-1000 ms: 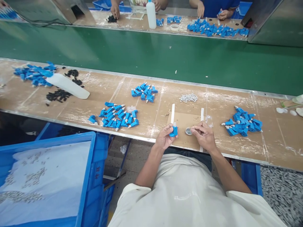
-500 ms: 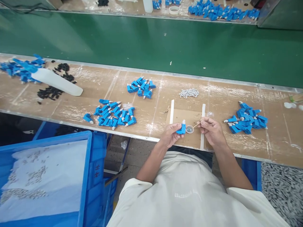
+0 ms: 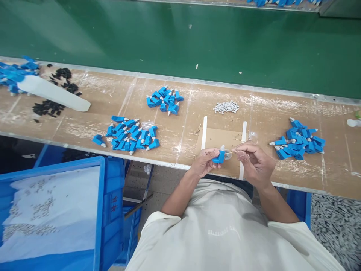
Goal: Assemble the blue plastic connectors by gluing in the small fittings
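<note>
Between the thumb and fingers of my left hand (image 3: 205,162) is a small blue plastic part (image 3: 219,157) with a whitish tip pointing away from me. My right hand (image 3: 258,162) pinches a thin wooden stick (image 3: 230,153), whose far end reaches to the blue part; whether it touches cannot be made out. Behind the stick, a small clear cup (image 3: 227,153) stands on the cardboard sheet (image 3: 222,136), partly covered by the stick and the blue part. White tape strips (image 3: 204,132) run along the sheet's sides.
Small grey-white pieces (image 3: 226,107) lie beyond the sheet. Blue parts are heaped at right (image 3: 300,139), left (image 3: 132,134) and back left (image 3: 165,99). A white bottle (image 3: 53,92) lies near black pieces (image 3: 48,108). A blue crate (image 3: 102,210) stands below left; a green surface (image 3: 180,41) runs behind.
My right hand has brought the stick from the cup over to the blue part. My left hand still holds that part. The whole view has tipped slightly downward.
</note>
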Demonstrator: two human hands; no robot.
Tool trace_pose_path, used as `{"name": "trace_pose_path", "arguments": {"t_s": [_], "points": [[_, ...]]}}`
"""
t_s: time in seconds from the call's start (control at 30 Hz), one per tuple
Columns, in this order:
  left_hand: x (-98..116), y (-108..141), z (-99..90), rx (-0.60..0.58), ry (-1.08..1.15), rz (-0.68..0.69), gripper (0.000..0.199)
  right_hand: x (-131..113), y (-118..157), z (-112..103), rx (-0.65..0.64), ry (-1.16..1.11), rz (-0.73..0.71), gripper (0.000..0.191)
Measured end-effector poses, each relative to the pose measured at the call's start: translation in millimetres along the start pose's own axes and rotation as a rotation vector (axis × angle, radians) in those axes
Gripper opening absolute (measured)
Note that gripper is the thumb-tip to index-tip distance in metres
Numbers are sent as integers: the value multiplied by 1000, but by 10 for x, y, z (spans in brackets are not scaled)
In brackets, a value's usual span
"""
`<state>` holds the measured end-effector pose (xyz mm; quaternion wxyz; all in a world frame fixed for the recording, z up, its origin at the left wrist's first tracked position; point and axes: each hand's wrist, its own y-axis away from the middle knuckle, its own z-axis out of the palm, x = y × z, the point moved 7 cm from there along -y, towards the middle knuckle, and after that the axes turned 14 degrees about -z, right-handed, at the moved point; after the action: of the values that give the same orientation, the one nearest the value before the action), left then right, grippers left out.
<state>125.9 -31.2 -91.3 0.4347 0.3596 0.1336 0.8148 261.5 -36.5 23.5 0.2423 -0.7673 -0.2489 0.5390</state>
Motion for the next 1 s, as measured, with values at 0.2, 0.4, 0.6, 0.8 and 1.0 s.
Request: {"name": "trace_pose_path", "arguments": {"t_s": [0.2,0.4,0.6,0.8,1.0], "points": [[-5,7,-10,-3,-1,-8,53,57,19,56,-51,66,-69,10],[-4,6,-21,5,3,-7,54,3,-2,85,-91,95,-138,12],[-25,-8,-31,-21,1,-10,53,-8,-5,103,-81,115,-122,8],[-14,11,-58,5,36,-18,49,173,45,-7,10,-14,190,22],[8,6,-71,-13,121,16,51,331,86,-42,-114,141,177,24]]}}
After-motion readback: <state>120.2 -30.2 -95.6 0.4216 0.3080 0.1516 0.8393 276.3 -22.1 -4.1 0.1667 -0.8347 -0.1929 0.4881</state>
